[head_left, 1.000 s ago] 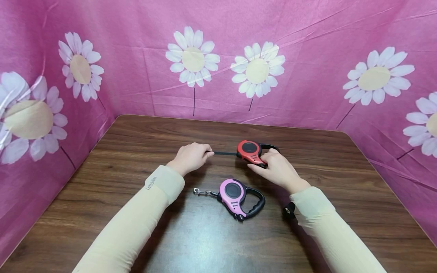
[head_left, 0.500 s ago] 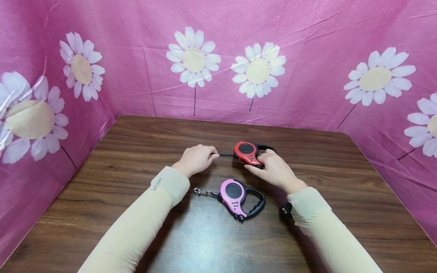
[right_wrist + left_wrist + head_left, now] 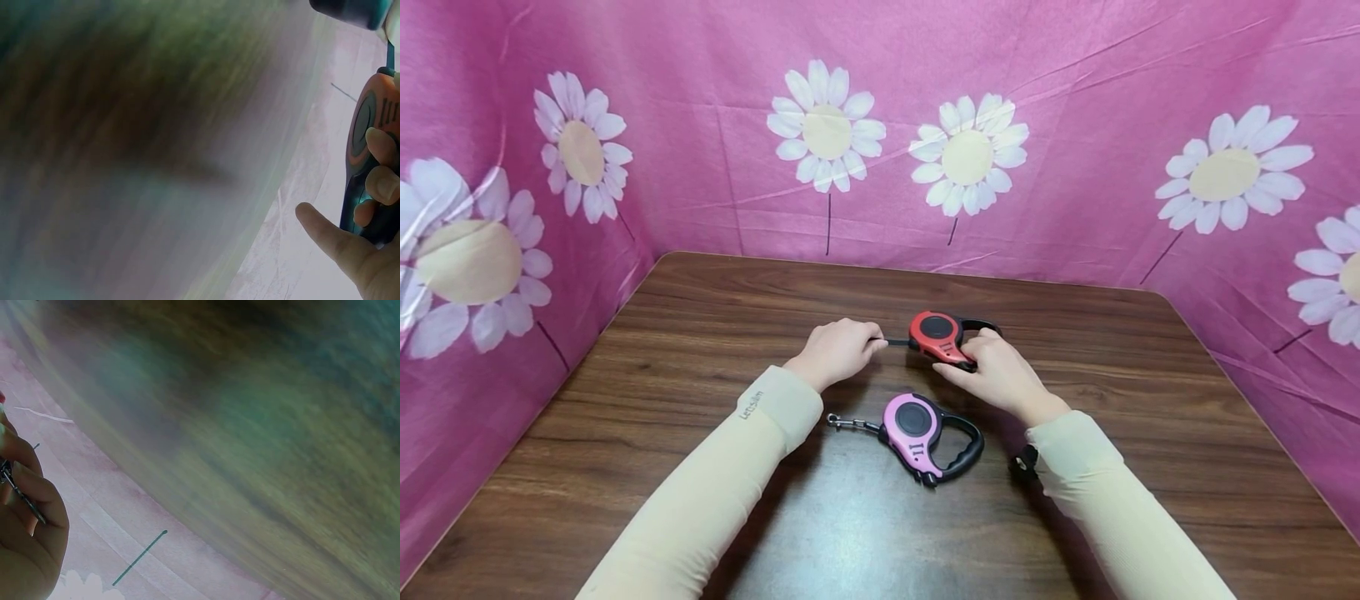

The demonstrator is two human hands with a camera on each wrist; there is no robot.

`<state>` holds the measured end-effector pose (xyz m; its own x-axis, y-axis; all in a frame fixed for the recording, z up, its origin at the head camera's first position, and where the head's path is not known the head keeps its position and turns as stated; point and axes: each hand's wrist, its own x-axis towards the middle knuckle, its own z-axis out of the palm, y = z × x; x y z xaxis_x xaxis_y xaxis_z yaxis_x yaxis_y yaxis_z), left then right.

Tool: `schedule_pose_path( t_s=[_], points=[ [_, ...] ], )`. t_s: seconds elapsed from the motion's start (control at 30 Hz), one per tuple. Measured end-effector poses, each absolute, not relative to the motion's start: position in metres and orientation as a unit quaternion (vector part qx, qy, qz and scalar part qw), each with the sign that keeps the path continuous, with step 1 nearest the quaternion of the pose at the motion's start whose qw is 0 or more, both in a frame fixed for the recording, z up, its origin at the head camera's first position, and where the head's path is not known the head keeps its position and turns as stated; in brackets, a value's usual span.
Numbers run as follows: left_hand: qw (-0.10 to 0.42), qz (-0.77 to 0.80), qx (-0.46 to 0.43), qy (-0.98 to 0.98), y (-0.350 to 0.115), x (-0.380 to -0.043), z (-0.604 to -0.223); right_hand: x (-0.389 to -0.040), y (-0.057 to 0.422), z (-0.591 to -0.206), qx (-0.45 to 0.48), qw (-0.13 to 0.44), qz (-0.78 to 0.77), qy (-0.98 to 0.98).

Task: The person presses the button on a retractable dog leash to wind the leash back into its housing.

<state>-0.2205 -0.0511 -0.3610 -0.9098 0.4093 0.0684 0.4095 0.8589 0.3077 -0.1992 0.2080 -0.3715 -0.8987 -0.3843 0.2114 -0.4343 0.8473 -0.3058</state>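
In the head view, my right hand (image 3: 1003, 377) grips the black handle of a red retractable dog leash (image 3: 934, 333) above the far half of the table. The right wrist view shows fingers curled round that handle (image 3: 359, 197), with the thumb stretched out away from it. To the left, my left hand (image 3: 837, 353) pinches the outer end of the leash's black cord (image 3: 897, 342), of which a short length shows. A dark metal piece (image 3: 24, 500) sits between its fingers in the left wrist view. Nearer me lies a pink retractable leash (image 3: 913, 421), touched by neither hand.
The pink leash's metal clip (image 3: 844, 422) points left on the brown wooden table (image 3: 700, 292). Pink cloth (image 3: 715, 167) printed with white daisies stands round the table's back and sides. A black watch (image 3: 1024, 461) is on the right wrist.
My left hand has moved right and the red leash in my right hand has shifted slightly left, so the visible cord is shorter. The pink leash has stayed put.
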Motion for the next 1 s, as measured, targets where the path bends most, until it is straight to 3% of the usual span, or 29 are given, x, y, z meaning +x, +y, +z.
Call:
schedule_pose_path(
  t_s=[1.0],
  points=[
    [-0.012,-0.162,-0.235,-0.958,-0.038,-0.219,-0.36,-0.198,0.199,-0.371,0.232,0.072,0.181,-0.953]
  ],
)
